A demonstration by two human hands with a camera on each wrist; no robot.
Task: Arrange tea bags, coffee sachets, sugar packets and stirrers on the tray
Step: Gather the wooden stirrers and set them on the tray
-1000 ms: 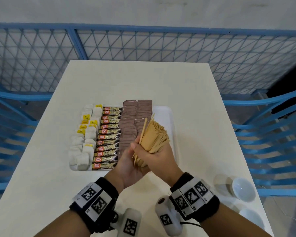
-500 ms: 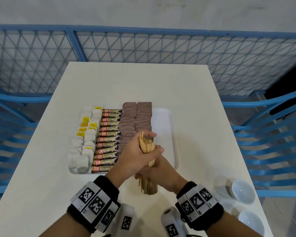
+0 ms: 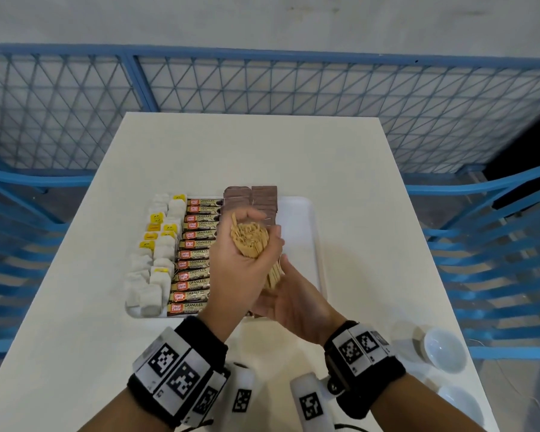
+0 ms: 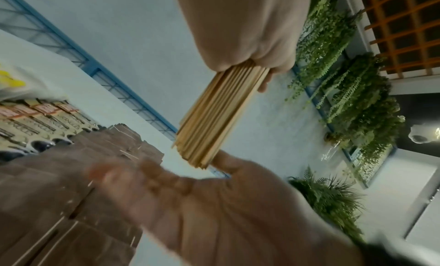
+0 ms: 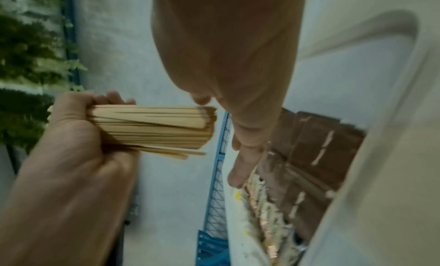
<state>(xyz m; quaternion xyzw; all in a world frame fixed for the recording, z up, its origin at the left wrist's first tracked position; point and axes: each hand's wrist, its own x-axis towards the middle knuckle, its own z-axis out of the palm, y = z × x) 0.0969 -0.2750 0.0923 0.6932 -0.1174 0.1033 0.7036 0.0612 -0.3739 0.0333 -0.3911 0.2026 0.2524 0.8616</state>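
My left hand (image 3: 240, 269) grips a thick bundle of wooden stirrers (image 3: 250, 240) above the white tray (image 3: 313, 232), top ends pointing up at me. My right hand (image 3: 296, 304) lies open below it, palm up, and the bundle's lower ends meet that palm. The left wrist view shows the stirrers (image 4: 219, 116) running from my left fist down to the flat right hand (image 4: 214, 204). The right wrist view shows the left hand (image 5: 71, 138) wrapped round the stirrers (image 5: 152, 127). On the tray lie tea bags (image 3: 156, 269), coffee sachets (image 3: 197, 254) and brown sugar packets (image 3: 264, 194) in columns.
The tray's right strip (image 3: 296, 219) is bare white. Two small white cups (image 3: 443, 350) (image 3: 459, 403) stand near the table's right front corner. Blue mesh fencing (image 3: 262, 88) surrounds the white table (image 3: 247, 151).
The fanned stirrers were squared into a tight upright bundle. My left hand took over the grip and raised it over the tray, while my right hand let go and flattened beneath it.
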